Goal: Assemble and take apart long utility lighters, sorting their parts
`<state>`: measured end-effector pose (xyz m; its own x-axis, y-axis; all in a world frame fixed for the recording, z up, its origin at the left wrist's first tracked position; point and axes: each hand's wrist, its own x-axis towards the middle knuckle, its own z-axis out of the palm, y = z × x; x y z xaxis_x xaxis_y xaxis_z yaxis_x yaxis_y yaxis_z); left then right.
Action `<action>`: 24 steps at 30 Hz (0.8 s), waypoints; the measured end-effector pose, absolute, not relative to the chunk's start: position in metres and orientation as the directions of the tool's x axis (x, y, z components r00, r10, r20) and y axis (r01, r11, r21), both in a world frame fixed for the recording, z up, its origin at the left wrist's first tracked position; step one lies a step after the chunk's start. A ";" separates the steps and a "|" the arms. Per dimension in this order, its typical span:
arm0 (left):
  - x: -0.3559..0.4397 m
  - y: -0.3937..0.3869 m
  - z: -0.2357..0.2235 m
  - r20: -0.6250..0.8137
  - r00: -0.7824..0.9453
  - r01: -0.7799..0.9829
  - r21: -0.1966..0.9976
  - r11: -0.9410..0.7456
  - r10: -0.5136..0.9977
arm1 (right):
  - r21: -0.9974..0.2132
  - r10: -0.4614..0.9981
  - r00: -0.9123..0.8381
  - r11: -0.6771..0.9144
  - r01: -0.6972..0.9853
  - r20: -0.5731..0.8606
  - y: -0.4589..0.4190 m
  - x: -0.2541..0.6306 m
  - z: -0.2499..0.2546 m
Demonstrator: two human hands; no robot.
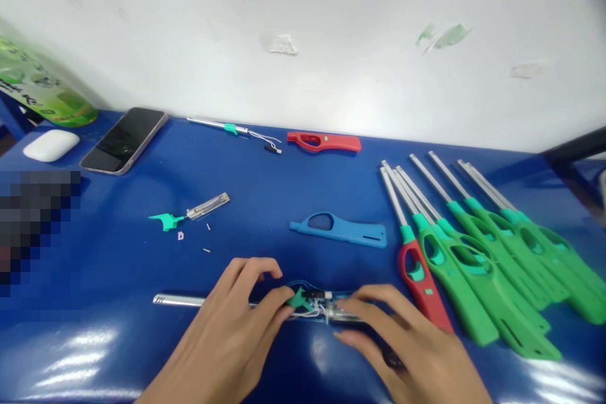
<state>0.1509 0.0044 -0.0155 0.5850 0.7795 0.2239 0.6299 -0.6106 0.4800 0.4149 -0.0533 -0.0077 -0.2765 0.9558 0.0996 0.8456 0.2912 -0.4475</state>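
Note:
Near the front edge lies an opened gas lighter, its blue half-shell [303, 283] holding white wires, a black igniter [318, 295] and a clear fuel tank [348, 314]. My left hand [237, 322] pinches the green trigger [299, 298] over the shell. The lighter's metal tube [177, 300] sticks out to the left beneath that hand. My right hand [402, 334] has its fingers closed around the fuel tank end. A dark, rounded object [392, 358] shows between the right fingers; its kind is mostly hidden. Beyond both hands is a loose blue half-shell [338, 230].
Several assembled green lighters [492, 265] and one red lighter [426, 290] lie at right. Farther back are a red shell [324, 141] and a wired tube [222, 127]. At left are a trigger with tank [208, 206], small screws [207, 250], a phone [124, 140] and white case [51, 145].

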 end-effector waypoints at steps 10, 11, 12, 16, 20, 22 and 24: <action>0.144 0.010 -0.006 0.320 0.410 0.701 0.488 -0.519 0.854 | -0.564 0.981 -0.138 0.191 0.804 0.136 -0.059 0.409 -0.023; 0.143 0.012 -0.007 0.332 0.390 0.712 0.482 -0.510 0.859 | -0.571 0.982 -0.133 0.187 0.799 0.136 -0.060 0.409 -0.023; 0.142 0.013 -0.008 0.340 0.373 0.726 0.472 -0.500 0.863 | -0.580 0.983 -0.128 0.182 0.794 0.134 -0.060 0.409 -0.023; 0.143 0.010 -0.009 0.388 0.299 0.810 0.378 -0.447 0.872 | -0.618 0.987 -0.106 0.159 0.770 0.121 -0.061 0.409 -0.021; 0.160 -0.007 -0.009 0.420 0.374 0.718 0.433 -0.545 0.827 | -0.642 0.988 -0.099 0.153 0.751 0.120 -0.062 0.409 -0.015; 0.170 -0.014 -0.012 0.390 0.445 0.634 0.499 -0.591 0.806 | -0.645 0.986 -0.106 0.166 0.746 0.131 -0.062 0.407 -0.013; 0.176 -0.019 -0.019 0.362 0.518 0.582 0.515 -0.630 0.775 | -0.629 0.983 -0.111 0.179 0.756 0.145 -0.062 0.405 -0.011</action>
